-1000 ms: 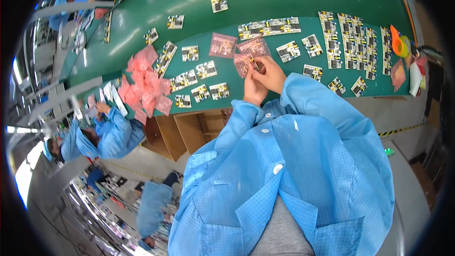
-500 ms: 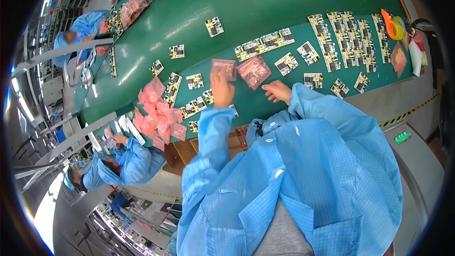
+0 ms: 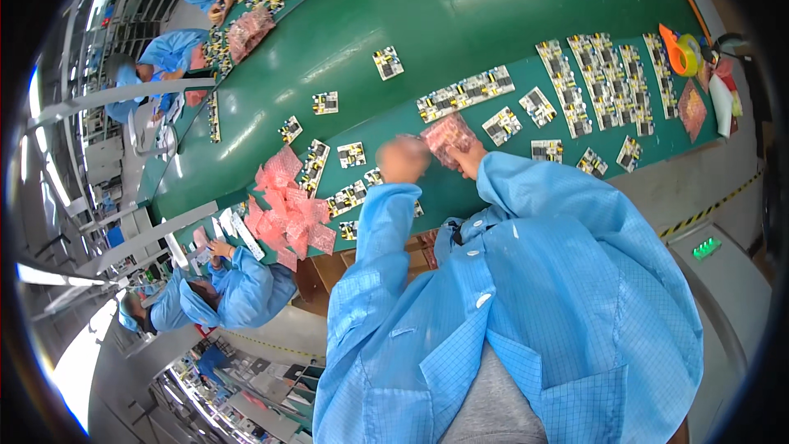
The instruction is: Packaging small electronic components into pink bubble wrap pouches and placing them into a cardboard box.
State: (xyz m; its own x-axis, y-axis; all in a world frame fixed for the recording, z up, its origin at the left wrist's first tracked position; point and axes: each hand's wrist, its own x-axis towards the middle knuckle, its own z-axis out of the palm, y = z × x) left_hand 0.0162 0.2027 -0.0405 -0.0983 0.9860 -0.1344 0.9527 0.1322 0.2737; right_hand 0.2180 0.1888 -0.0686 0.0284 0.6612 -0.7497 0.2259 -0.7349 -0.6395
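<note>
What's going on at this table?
A person in a blue checked smock grips a pink bubble-wrap pouch with the right hand; the left hand is beside it, too blurred to tell its hold. White rectangular circuit boards lie in rows and singly on the green tabletop, and more pink bubble-wrap pieces are heaped to the left.

White light [image 3: 82, 374] glares at lower left, the green table [image 3: 460, 33] gleams at upper centre, motion blurs the left hand [image 3: 401, 163], and edges bend into black.
</note>
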